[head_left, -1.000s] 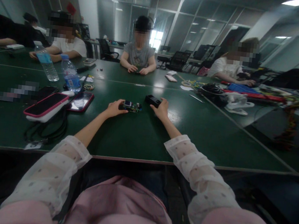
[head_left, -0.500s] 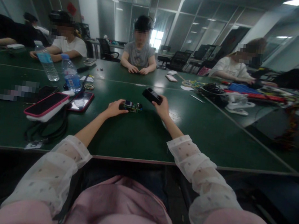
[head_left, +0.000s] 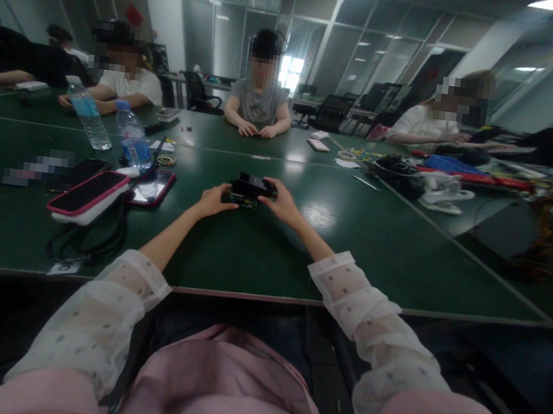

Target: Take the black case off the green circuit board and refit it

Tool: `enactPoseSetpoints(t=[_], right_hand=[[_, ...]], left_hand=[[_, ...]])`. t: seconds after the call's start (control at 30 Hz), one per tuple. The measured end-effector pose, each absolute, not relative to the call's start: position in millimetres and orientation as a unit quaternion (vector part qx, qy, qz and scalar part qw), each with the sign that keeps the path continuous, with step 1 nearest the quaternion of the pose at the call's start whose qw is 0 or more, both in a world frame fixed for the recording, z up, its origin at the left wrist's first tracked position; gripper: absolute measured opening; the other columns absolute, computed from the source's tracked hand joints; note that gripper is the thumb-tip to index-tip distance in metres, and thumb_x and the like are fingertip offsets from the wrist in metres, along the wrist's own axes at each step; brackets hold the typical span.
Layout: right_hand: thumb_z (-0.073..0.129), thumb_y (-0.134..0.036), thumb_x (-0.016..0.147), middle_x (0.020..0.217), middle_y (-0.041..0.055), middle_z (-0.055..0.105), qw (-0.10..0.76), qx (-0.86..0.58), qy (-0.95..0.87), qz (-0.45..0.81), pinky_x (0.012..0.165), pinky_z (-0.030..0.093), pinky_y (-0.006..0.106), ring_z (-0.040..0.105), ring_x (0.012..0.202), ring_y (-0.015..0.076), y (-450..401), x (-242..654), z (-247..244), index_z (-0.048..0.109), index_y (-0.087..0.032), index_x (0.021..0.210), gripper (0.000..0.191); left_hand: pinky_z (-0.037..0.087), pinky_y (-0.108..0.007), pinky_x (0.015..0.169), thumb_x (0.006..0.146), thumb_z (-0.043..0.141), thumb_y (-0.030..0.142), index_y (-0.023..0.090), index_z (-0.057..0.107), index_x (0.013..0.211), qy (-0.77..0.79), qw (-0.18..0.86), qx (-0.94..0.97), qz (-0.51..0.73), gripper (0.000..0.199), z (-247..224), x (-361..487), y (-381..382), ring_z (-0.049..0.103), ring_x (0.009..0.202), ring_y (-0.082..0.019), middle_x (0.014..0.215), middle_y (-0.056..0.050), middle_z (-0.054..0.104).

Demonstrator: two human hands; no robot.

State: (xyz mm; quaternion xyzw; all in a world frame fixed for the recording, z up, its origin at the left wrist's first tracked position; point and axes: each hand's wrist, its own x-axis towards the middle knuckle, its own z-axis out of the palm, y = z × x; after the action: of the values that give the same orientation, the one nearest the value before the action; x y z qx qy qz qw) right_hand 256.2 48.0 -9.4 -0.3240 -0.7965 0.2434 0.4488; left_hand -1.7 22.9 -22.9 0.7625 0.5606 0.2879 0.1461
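Observation:
My left hand [head_left: 214, 199] grips the left end of a small circuit board [head_left: 247, 204], just above or on the green table. Over that board lies a black plastic housing [head_left: 253, 187], slightly tilted, its right end pinched in my right hand [head_left: 282, 201]. The housing covers most of the board, so only the board's near edge shows beneath it. Whether the two parts touch I cannot tell.
To the left lie a pink-edged phone [head_left: 89, 192], a second phone [head_left: 152, 188] and a coiled black cable [head_left: 95, 245]. Two water bottles [head_left: 133, 139] stand behind them. A pen [head_left: 366, 184] and tangled cables [head_left: 396, 171] lie at right. Other people sit across the green table [head_left: 375, 266].
My right hand has brought the black housing left and down over the circuit board, hiding its screen. My left hand has stayed in place, holding the board.

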Motion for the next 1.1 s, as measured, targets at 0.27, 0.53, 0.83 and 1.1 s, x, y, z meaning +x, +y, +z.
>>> enactPoseSetpoints(t=[0.27,0.53,0.83,1.1], right_hand=[[0.069,-0.028,0.078,0.131,0.0127,0.054,0.419,-0.329,-0.815,0.228,0.106,0.044,0.050,0.053,0.124,0.0288,51.5,256.7,-19.6,0.050,-0.021,0.132,0.058],[0.071,-0.026,0.075,0.127,0.0124,0.057,0.366,-0.306,-0.855,0.204,0.104,0.043,0.051,0.055,0.119,0.0291,52.4,256.6,-27.5,0.049,-0.020,0.131,0.060],[0.070,-0.026,0.076,0.126,0.0127,0.056,0.370,-0.303,-0.850,0.224,0.104,0.043,0.049,0.055,0.119,0.0281,50.4,257.2,-26.8,0.047,-0.019,0.130,0.059],[0.072,-0.028,0.075,0.126,0.0131,0.056,0.380,-0.302,-0.847,0.219,0.103,0.044,0.047,0.056,0.118,0.0273,46.8,256.5,-26.9,0.046,-0.018,0.129,0.061]], left_hand=[[0.039,-0.048,0.106,0.072,0.072,0.053,0.022,0.043,0.135,0.547,0.142,0.771,0.293,0.076,-19.8,-0.7,18.2,0.055,0.125,-0.030,0.132,-0.011,0.060],[0.034,-0.051,0.108,0.070,0.072,0.060,0.027,0.036,0.142,0.552,0.138,0.771,0.288,0.087,-22.6,0.0,21.1,0.053,0.127,-0.031,0.135,-0.010,0.058],[0.037,-0.049,0.106,0.075,0.068,0.058,0.025,0.044,0.137,0.558,0.130,0.772,0.277,0.073,-19.2,0.4,19.4,0.055,0.123,-0.030,0.132,-0.008,0.060],[0.038,-0.049,0.105,0.075,0.068,0.056,0.023,0.046,0.134,0.562,0.126,0.770,0.275,0.071,-17.9,1.1,17.9,0.057,0.121,-0.030,0.129,-0.010,0.062]])
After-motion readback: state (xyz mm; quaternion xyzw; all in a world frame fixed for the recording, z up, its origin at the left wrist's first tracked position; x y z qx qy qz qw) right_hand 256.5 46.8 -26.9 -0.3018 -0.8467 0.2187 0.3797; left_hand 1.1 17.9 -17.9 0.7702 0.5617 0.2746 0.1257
